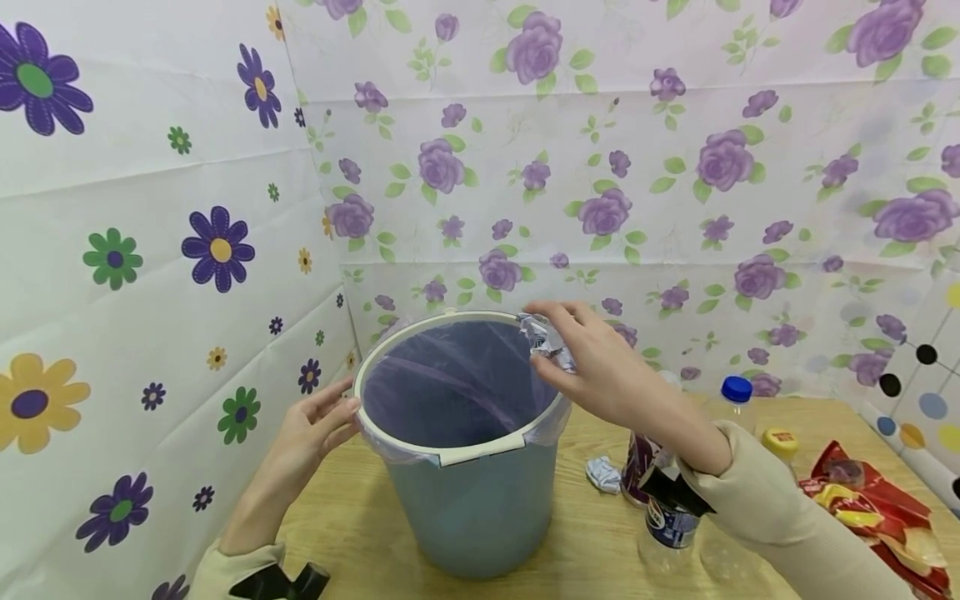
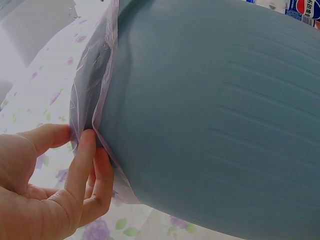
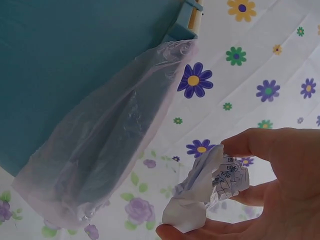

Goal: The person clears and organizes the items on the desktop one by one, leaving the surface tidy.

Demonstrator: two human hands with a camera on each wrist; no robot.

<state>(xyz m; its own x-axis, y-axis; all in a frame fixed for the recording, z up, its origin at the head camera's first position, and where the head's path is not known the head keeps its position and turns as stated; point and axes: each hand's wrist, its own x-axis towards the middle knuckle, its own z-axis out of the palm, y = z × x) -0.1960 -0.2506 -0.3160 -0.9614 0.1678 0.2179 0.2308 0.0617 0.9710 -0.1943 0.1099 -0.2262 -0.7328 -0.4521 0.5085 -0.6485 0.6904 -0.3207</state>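
Past our sleeve point(image 1: 795, 512), our right hand point(image 1: 609, 367) pinches crumpled paper point(image 1: 544, 335) in its fingers, our left hand point(image 1: 311, 429) the bin rim point(image 1: 480, 451).

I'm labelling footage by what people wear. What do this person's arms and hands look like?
The left sleeve and right sleeve are long, plain and cream-coloured, with cuffs that look gathered. A black strap shows at the left wrist, beside a stubby black piece; another black strap shows at the right. The left hand and right hand wear no gloves.
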